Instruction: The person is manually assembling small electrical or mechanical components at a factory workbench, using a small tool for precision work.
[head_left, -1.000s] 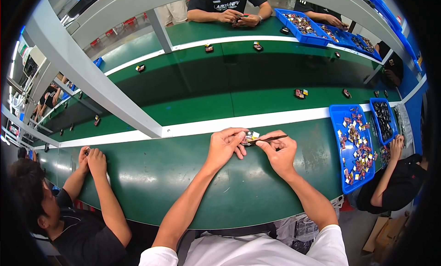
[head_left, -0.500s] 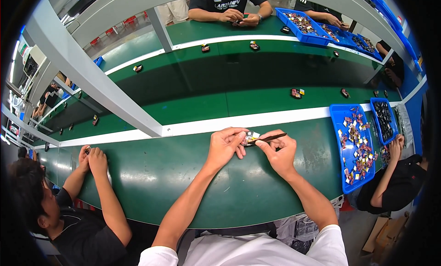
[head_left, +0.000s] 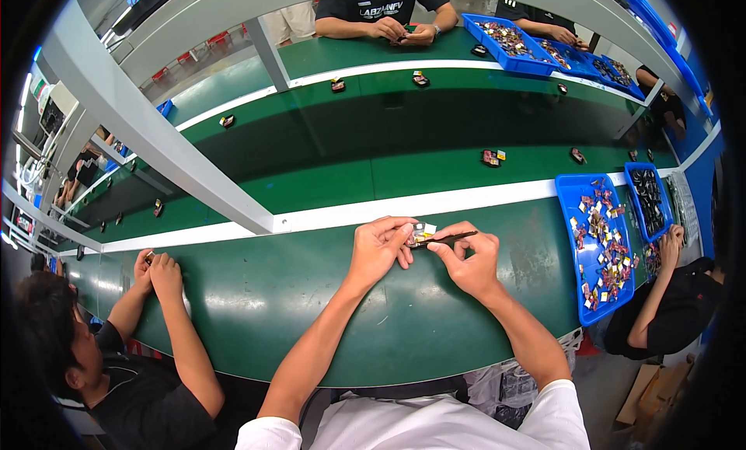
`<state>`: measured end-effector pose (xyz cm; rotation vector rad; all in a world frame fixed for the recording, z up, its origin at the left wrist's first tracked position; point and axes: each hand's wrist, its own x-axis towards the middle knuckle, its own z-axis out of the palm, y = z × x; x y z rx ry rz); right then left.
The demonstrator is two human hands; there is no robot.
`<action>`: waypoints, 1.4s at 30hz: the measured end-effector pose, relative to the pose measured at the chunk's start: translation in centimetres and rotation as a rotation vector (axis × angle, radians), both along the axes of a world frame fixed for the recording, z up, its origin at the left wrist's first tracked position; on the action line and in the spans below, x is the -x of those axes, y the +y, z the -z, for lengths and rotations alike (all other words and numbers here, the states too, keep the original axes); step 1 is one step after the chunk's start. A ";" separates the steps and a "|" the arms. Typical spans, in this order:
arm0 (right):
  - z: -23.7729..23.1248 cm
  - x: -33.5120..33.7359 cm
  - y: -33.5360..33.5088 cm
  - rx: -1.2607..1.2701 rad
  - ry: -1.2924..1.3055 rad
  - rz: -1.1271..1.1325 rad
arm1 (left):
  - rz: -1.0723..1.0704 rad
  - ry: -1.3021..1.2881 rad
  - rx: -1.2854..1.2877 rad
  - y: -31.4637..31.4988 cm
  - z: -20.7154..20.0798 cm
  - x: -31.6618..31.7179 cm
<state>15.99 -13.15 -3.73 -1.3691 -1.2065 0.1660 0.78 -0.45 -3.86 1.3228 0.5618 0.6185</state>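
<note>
- Left hand [head_left: 378, 246]: fingers grip the small part [head_left: 420, 232], at twelve o'clock!
- Right hand [head_left: 472, 265]: fingers pinch a slim dark tool [head_left: 454, 238] (tip at the part).
- Blue tray [head_left: 573, 197], three o'clock!

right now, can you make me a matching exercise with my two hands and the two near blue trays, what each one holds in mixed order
Column one
1. left hand
2. right hand
3. wider near blue tray
4. narrower near blue tray

Column two
A. holds black pieces
B. holds a slim dark tool
C. holds scattered multicoloured pieces
D. holds a small part

Pairs: 1-D, 2-B, 3-C, 4-A
</note>
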 end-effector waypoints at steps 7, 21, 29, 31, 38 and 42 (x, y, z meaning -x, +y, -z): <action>-0.8 0.0 0.2 -0.024 -0.048 -0.009 | -0.012 0.019 -0.025 -0.1 -0.1 -0.1; -0.4 0.1 0.2 -0.073 -0.136 -0.001 | 0.024 0.062 -0.057 -0.1 -0.5 -0.1; -0.6 0.7 0.1 -0.085 -0.218 0.015 | -0.025 0.106 -0.063 -0.4 -0.5 -0.2; -0.5 0.8 0.2 -0.128 -0.233 0.024 | -0.038 0.102 -0.059 -0.6 -0.4 -0.4; 0.0 0.9 0.3 -0.135 -0.238 0.031 | -0.076 0.160 -0.123 -0.7 -0.3 -0.6; -0.1 0.8 0.4 -0.108 -0.181 0.031 | -0.103 0.208 -0.145 -0.5 -0.1 -0.9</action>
